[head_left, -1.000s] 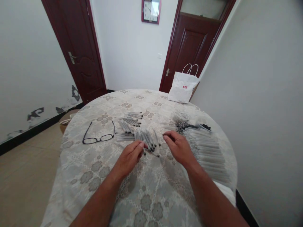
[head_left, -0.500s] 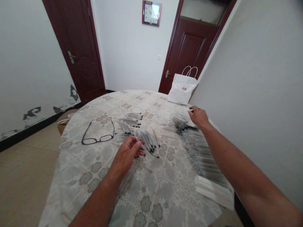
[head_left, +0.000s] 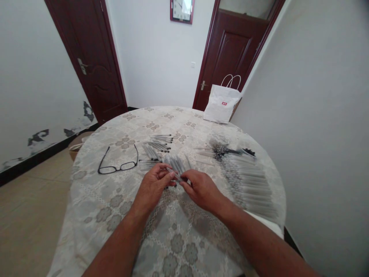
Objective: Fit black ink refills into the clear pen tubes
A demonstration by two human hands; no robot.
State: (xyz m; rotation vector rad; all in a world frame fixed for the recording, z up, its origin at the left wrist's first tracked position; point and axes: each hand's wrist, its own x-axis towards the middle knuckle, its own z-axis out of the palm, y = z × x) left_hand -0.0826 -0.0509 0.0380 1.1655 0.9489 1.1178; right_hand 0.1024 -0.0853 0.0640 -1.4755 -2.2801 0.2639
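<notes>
My left hand [head_left: 154,185] and my right hand [head_left: 200,188] meet over the middle of a round table [head_left: 184,238] covered with a patterned cloth. Both pinch a thin grey pen [head_left: 173,174] between their fingertips. Just beyond my fingers lies a small group of pens with black tips [head_left: 177,163]. More bundles of pens [head_left: 160,144] lie farther back. A long row of clear pen barrels [head_left: 250,179] lies to the right of my right hand, with a clump of black parts [head_left: 223,151] at its far end.
Black-framed glasses [head_left: 117,163] lie on the table to the left. A white paper bag [head_left: 221,104] stands at the far edge near a dark red door [head_left: 230,57]. Another door [head_left: 89,57] is at left, and a wall runs close along the right.
My right hand came back from the far right clump of parts to the centre and now meets my left hand on a pen. The left hand stayed near the pens.
</notes>
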